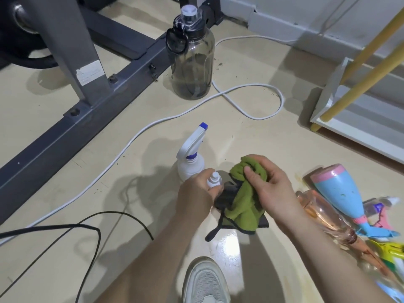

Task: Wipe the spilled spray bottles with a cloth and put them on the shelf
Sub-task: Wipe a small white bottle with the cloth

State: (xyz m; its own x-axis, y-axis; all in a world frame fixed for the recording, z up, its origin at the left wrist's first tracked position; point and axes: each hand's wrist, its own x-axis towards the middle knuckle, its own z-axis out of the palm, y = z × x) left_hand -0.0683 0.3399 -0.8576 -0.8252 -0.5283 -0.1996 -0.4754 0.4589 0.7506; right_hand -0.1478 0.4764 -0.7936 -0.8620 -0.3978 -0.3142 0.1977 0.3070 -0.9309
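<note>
1 spray bottle (191, 158) is stood on the floor (251, 138) just behind the cloth (242, 202), with a jug (192, 64) well behind it. A heap of spray bottles (336, 193) is laid at the right, before the shelf (360, 119).

A home room with a cream floor: an exercise bike frame (91, 84), a big water jug (192, 66) and a white shelf (360, 110).

One wide-angle camera on the person's head looks forward and steeply down at the floor (76, 182). It sits close: the left hand (196, 193) and right hand (271, 189) fill the lower middle, with a shoe (205, 281) at the bottom edge.
</note>
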